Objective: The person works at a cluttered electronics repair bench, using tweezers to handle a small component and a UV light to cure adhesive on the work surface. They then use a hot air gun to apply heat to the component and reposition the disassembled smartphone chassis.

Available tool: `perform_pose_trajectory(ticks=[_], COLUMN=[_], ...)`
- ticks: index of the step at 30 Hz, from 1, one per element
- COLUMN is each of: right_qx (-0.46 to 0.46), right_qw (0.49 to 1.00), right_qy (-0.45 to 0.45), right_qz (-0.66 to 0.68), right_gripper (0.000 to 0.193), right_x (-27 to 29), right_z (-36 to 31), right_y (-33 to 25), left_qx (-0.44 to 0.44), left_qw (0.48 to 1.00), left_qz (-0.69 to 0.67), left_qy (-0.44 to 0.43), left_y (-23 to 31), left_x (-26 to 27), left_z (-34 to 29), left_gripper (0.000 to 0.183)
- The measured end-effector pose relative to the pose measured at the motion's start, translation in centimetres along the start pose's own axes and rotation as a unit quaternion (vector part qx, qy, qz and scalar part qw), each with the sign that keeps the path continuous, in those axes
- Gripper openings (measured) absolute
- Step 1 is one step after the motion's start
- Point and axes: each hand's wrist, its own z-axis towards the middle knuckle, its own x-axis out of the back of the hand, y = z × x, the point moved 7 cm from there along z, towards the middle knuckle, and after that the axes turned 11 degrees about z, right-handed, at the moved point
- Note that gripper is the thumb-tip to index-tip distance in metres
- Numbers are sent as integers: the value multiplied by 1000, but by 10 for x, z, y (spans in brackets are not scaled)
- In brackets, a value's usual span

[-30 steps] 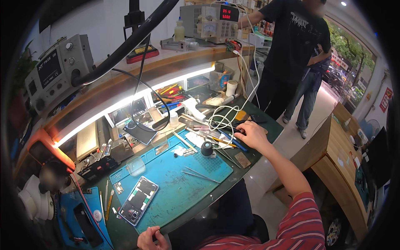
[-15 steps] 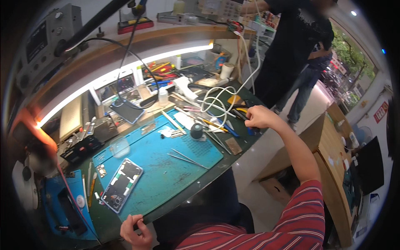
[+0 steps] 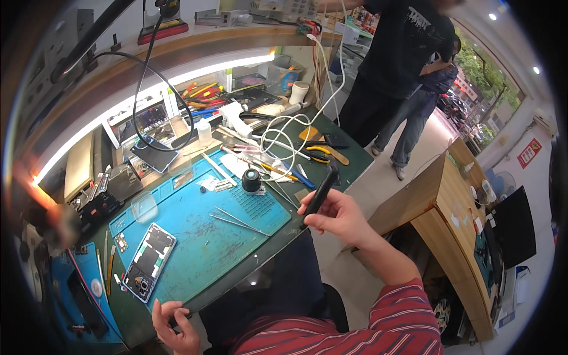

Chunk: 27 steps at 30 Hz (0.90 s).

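Note:
My right hand [image 3: 343,216] is closed round a black stick-shaped tool [image 3: 321,195] with a bent end at the top. It holds the tool up past the right front edge of the bench. Loosely curled and with nothing in it, my left hand [image 3: 176,327] hovers by the front edge, its fingers apart. Close to it, on the blue work mat [image 3: 201,248], lies a phone [image 3: 149,262] with its back off and its insides showing. A pair of tweezers [image 3: 239,221] rests on the mat right of the phone, below a dark round-topped bottle [image 3: 251,179].
Yellow-handled pliers [image 3: 319,154], a wooden-handled brush [image 3: 309,134] and a looped white cable [image 3: 278,135] lie at the back right. A clear plastic box [image 3: 144,207] sits on the mat's left. Beyond the bench stand two people [image 3: 402,65] and a wooden desk [image 3: 449,236].
My right hand has come back from the tools at the bench's right end, now holding the black tool. The left hand's fingers have spread a little. The view has shifted.

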Motion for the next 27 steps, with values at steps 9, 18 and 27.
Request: perform_pose_trajectory(ticks=[9, 18, 27], right_qx=[89, -62, 25], right_qw=[973, 997, 997], right_qy=[1, -48, -58], right_qz=[-213, 26, 50], right_gripper=[25, 38, 39], right_x=[-44, -57, -66], right_z=[9, 16, 15], right_y=[-16, 14, 19], left_qx=[-23, -77, -107], left_qw=[998, 997, 977], left_qz=[-49, -13, 134], left_qy=[-19, -29, -130], left_y=[15, 33, 52], left_x=[-9, -27, -41], left_z=[6, 26, 70], left_gripper=[58, 56, 43])
